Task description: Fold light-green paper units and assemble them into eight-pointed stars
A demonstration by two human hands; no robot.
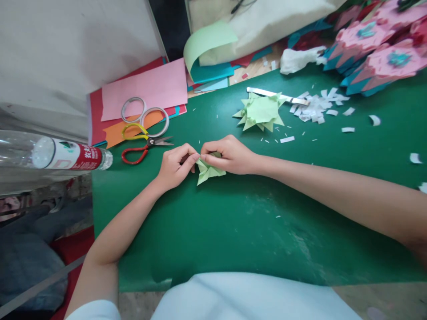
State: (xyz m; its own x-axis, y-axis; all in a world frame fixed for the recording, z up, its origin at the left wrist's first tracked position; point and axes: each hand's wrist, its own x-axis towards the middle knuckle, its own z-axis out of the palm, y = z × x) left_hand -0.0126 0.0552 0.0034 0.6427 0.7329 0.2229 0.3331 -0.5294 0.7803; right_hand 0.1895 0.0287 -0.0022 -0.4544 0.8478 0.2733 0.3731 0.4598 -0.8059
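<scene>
A small folded light green paper piece (209, 172) with pointed tips is held between my two hands over the green table (213, 235). My left hand (177, 165) pinches its left corner between thumb and fingers. From the right, my right hand (228, 155) grips the upper part, its thumb against the paper, and the fingertips of both hands nearly meet. Behind my right hand lies a light green pointed paper shape (262, 111). Scissors (147, 143) with one yellow and one red handle rest left of my hands, blades pointing right.
Two tape rolls (159, 122) lie on coloured paper sheets (147, 89) at the back left. A plastic bottle (76, 155) lies at the left edge. White paper scraps (313, 109), a metal strip (267, 92) and pink-and-blue paper flowers (396, 60) are at the back right.
</scene>
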